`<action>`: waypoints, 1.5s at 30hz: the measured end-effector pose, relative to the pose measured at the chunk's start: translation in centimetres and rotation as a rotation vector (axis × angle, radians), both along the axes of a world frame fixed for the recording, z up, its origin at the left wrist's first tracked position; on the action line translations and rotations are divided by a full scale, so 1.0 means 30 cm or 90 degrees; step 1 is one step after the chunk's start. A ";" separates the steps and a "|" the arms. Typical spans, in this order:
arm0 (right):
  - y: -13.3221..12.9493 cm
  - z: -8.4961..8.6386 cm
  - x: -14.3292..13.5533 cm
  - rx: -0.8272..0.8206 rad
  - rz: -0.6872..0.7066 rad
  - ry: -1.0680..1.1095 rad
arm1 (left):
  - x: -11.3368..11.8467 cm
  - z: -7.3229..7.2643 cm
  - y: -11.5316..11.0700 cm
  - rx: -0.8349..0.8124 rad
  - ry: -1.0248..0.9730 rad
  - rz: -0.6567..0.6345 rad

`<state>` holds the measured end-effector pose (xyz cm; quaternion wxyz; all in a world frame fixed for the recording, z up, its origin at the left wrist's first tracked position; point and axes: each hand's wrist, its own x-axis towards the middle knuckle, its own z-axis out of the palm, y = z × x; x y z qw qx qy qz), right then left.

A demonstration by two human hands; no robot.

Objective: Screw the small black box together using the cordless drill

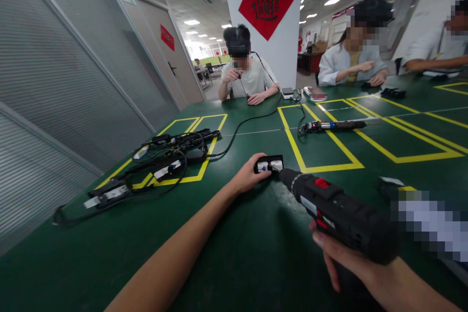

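Note:
In my right hand [340,253] is a black cordless drill [329,200] with red buttons, its chuck pointing forward and left. The bit's tip reaches a small black case with white and blue parts inside [277,163]; whether it touches a screw I cannot make out. My left hand [250,172] grips that case from its left side, fingers wrapped round the edge, low over the green table [234,234]. The drill's handle is mostly hidden behind my right hand and the drill body.
Black power adapters and tangled cables [183,148] lie at the left inside yellow tape outlines. A black rod-like tool [332,126] lies ahead on the right. A blurred pale object [431,224] is at the right. Several people sit across the table, one [248,78] straight ahead.

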<state>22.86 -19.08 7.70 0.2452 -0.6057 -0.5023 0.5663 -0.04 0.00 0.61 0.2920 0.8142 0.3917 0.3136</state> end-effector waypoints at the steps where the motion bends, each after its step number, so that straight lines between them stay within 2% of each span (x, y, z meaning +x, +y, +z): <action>1: -0.001 0.000 0.000 0.002 0.004 0.000 | 0.000 0.001 0.000 0.000 0.000 0.000; 4: -0.003 -0.001 0.002 0.008 0.015 -0.008 | 0.000 0.003 -0.003 0.000 0.000 0.000; 11: -0.002 0.005 -0.005 0.013 -0.024 0.022 | 0.002 0.007 -0.002 0.000 0.003 0.005; 18: 0.020 -0.030 -0.007 0.009 -0.031 0.031 | 0.003 -0.006 0.002 0.011 -0.003 0.003; 25: 0.019 -0.034 0.003 0.026 -0.037 0.042 | 0.011 -0.006 -0.006 0.042 -0.003 0.026; 38: 0.022 -0.061 0.003 0.032 -0.018 0.041 | 0.006 0.000 -0.018 0.003 0.023 0.032; 45: 0.014 -0.012 -0.002 0.030 -0.014 0.028 | 0.002 -0.011 -0.014 -0.006 0.032 0.034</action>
